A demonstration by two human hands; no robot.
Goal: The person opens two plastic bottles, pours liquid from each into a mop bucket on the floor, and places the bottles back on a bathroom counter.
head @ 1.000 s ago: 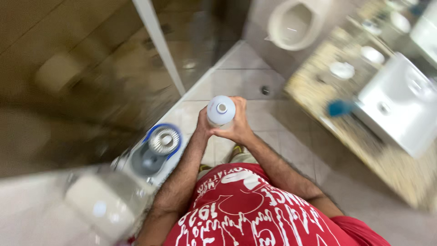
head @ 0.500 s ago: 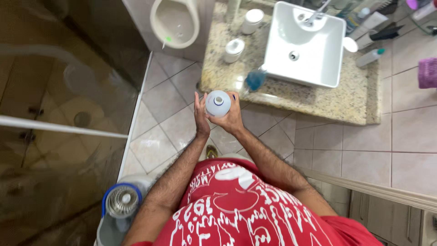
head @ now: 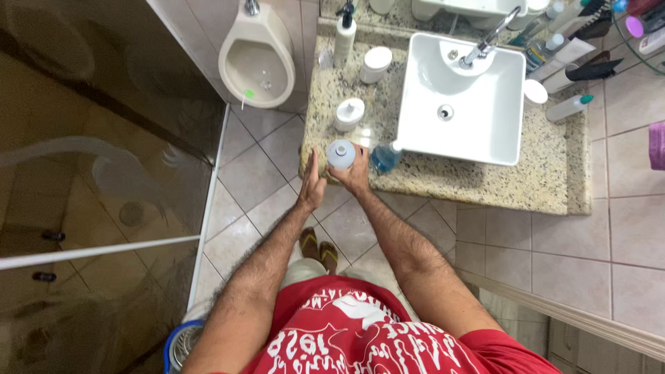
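I see the right hand (head: pixel 358 174) wrapped around the pale, round white-capped plastic bottle (head: pixel 340 154), its grip clamped on the body from the far side, the bottle upright at the near edge of the speckled granite tabletop (head: pixel 443 181). The left hand (head: pixel 311 187) stands flat and open just beside the bottle, fingers together, touching or nearly touching its near wall; I cannot tell which.

I judge the bottle light and fairly stiff, smooth enough to slip if wet, so the wide middle of the body is the place to hold, not the cap.

Just right of the grip sits a small blue bottle (head: pixel 384 158), and beyond that the square white ceramic sink (head: pixel 464 131). Ahead of the grip stands a small white lidded jar (head: pixel 349 113).
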